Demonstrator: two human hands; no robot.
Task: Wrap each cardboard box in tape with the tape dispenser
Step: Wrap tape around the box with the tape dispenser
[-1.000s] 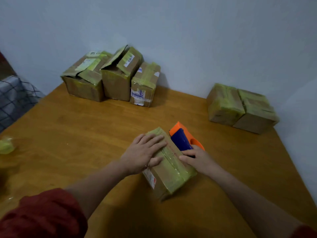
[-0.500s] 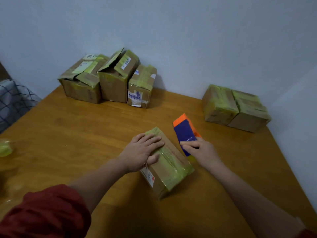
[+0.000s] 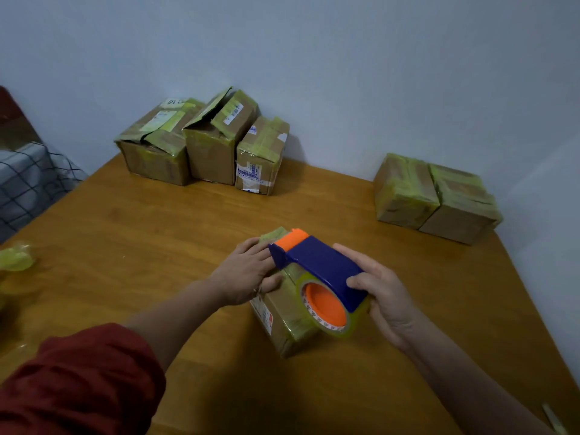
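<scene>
Sleeve of red cloth sits nearest, at seven o'clock. Beyond it the right hand curls round the tape dispenser, thumb on its blue cover, with the roll just over the cardboard box at the centre of the table. At the dispenser's nine o'clock the left hand lies flat on that box's top, fingers straight. This box already wears greenish tape, so another band seems due. Farther off, three boxes at eleven o'clock look loosely taped, one gaping on top. Two boxes at two o'clock appear fully wrapped.
</scene>
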